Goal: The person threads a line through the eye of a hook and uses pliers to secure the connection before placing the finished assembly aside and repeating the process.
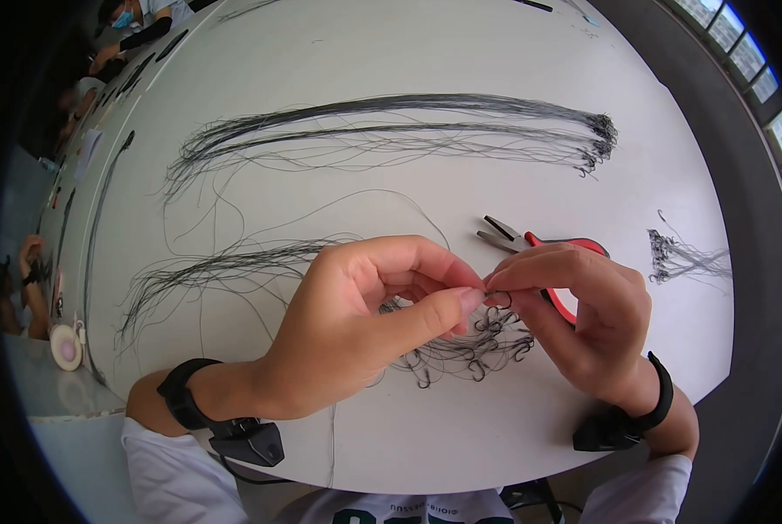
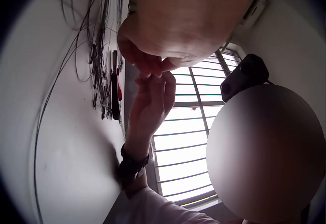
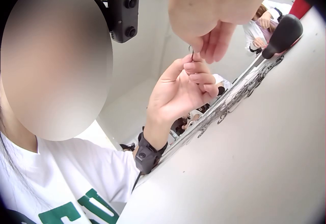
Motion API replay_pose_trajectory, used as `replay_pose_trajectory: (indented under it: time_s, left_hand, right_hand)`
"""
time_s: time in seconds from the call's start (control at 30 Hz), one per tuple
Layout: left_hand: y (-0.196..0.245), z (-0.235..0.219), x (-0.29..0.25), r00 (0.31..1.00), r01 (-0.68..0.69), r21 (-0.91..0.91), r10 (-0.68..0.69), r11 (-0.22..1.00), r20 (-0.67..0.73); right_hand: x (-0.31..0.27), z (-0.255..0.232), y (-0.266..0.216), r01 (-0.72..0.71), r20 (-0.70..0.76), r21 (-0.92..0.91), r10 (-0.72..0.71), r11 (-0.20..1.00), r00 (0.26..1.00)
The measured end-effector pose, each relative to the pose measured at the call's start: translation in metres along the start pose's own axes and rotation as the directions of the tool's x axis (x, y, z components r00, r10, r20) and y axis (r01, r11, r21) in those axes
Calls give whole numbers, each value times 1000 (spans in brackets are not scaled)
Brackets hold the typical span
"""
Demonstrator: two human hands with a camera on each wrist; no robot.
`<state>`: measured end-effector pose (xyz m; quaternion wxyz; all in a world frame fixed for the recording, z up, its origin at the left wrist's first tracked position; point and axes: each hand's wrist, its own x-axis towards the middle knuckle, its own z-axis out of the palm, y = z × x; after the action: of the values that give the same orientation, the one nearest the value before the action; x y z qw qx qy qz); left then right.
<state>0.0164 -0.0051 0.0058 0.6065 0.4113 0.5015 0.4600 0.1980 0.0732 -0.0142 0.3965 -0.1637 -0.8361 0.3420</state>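
Between the fingertips of both hands is a small dark fish hook [image 1: 501,299], held above the table. My left hand [image 1: 365,327] pinches its shank between thumb and forefinger, and the right wrist view shows the hook [image 3: 192,54] standing up from those fingers. From the other side my right hand [image 1: 587,306] meets it, thumb and forefinger closed in at the bend. Below the hands lies a pile of hooks on thin dark line [image 1: 478,349], partly covered by the left hand. Red-handled pliers [image 1: 574,244] lie under the right hand, jaws toward the left, handles partly hidden.
A long bundle of lines with hooks [image 1: 391,106] stretches across the table's far side. Another bundle [image 1: 225,266] lies left of the hands, with loose strands around it. A small hook cluster [image 1: 670,258] sits near the right edge. Other people [image 1: 137,26] work at the left.
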Motion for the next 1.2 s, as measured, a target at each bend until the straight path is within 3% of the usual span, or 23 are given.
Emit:
replay_pose_trajectory:
  time_s: [0.27, 0.33, 0.63, 0.97, 1.07, 1.2]
  left_hand:
    - [-1, -1, 0, 999, 25, -49, -23, 998, 34]
    - [-3, -1, 0, 999, 37, -81, -34, 996, 40]
    - [-5, -3, 0, 992, 66, -132, -51, 989, 118]
    - [-7, -2, 0, 994, 53, -138, -38, 989, 107]
    - [-6, -1, -1, 994, 64, -136, -51, 989, 100]
    - [-4, 0, -1, 995, 60, -130, -48, 990, 93]
  right_hand:
    - [0, -1, 2, -26, 24, 93, 24, 995, 999]
    - [-1, 0, -1, -95, 14, 156, 94, 983, 995]
    - [1, -7, -4, -11, 95, 8, 10, 1000, 995]
    - [-2, -3, -1, 27, 49, 8, -27, 1000, 998]
    - [-2, -4, -3, -13, 85, 5, 12, 1000, 996]
    - [-3, -4, -2, -87, 57, 131, 80, 987, 995]
